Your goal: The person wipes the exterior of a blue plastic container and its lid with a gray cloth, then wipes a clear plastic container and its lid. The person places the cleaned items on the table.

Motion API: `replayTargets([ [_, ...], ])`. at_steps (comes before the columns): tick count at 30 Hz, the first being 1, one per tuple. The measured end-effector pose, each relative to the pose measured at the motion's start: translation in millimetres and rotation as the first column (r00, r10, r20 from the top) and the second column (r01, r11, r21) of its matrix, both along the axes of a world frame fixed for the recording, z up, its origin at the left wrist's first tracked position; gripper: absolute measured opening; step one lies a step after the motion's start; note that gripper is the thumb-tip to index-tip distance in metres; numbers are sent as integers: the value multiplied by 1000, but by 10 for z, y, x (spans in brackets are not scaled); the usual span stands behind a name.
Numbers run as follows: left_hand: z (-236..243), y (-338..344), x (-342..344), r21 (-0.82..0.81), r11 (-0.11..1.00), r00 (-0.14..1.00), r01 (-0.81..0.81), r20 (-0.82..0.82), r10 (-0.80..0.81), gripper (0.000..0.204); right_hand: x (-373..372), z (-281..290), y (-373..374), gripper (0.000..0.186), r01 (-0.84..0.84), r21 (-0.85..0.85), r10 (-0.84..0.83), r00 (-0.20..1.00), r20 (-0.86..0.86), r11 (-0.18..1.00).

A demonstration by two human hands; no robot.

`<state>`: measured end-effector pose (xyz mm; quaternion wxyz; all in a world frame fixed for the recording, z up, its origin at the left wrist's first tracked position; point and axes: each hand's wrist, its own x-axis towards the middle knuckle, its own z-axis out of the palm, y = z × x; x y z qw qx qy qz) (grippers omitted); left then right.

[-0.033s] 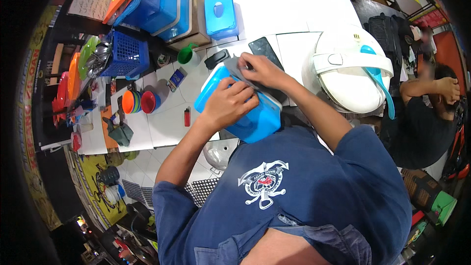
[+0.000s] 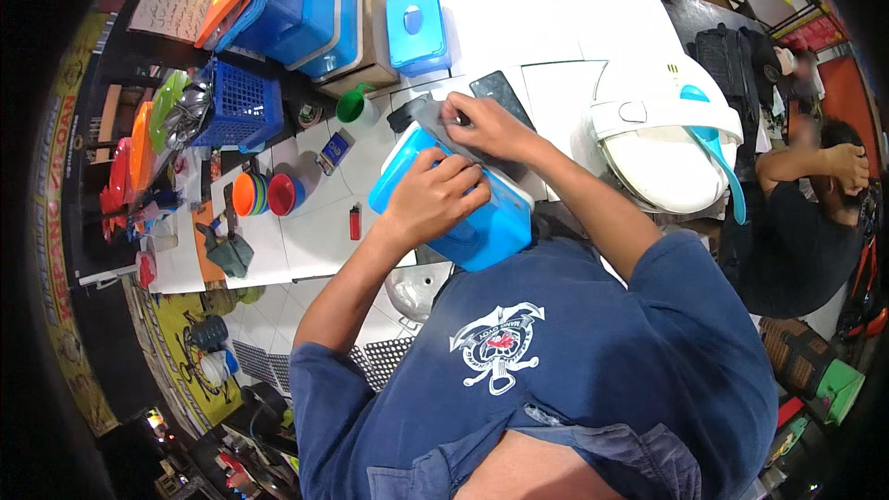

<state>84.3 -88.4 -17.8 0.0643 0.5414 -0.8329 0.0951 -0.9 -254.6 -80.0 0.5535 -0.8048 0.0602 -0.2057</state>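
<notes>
A blue plastic box [image 2: 486, 227] with a pale rim leans tilted at the table edge, against my body. My left hand [image 2: 433, 193] lies over its upper side, fingers bent and gripping the box near a dark grey cloth [image 2: 431, 116]. My right hand [image 2: 491, 130] pinches that cloth at the box's far edge; a small dark spot shows by the fingertips, too small to name. What lies beneath both palms is hidden. Just beyond the hands, a black phone [image 2: 500, 97] rests on the white table, and a black object [image 2: 400, 118] sits partly behind the cloth.
A large white rice cooker [image 2: 662, 153] with a blue ladle [image 2: 711, 143] stands at the right. Leftward are a red lighter [image 2: 355, 222], a green mug [image 2: 355, 109], stacked cups [image 2: 248, 193] and a blue basket [image 2: 236, 102]. Another lidded blue box [image 2: 417, 28] stands farther back. A person [image 2: 806, 213] sits at right.
My right hand has shifted slightly away and to the left, and the grey cloth now reaches farther past the box toward the black object. My left hand stays almost in place.
</notes>
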Motion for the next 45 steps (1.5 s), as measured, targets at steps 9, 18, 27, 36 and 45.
replayTargets([
  [9,-201,234,-38,-191,957,969,-218,-157,190,15,-453,-261,286,37,-33,319,126,952,-278,947],
  [18,-203,-2,-278,-327,907,943,-267,-281,176,25,-1028,-290,383,27,322,217,-295,944,-148,921],
  [27,74,320,-180,-430,889,987,-156,-97,126,22,-899,4,608,29,192,338,-216,976,34,921],
  [36,104,453,-210,-438,884,986,-164,-80,143,27,-916,109,615,29,149,317,-139,989,-56,937],
  [45,431,625,35,-124,951,661,-283,-744,99,45,-951,-52,605,30,142,292,-106,985,-135,946],
])
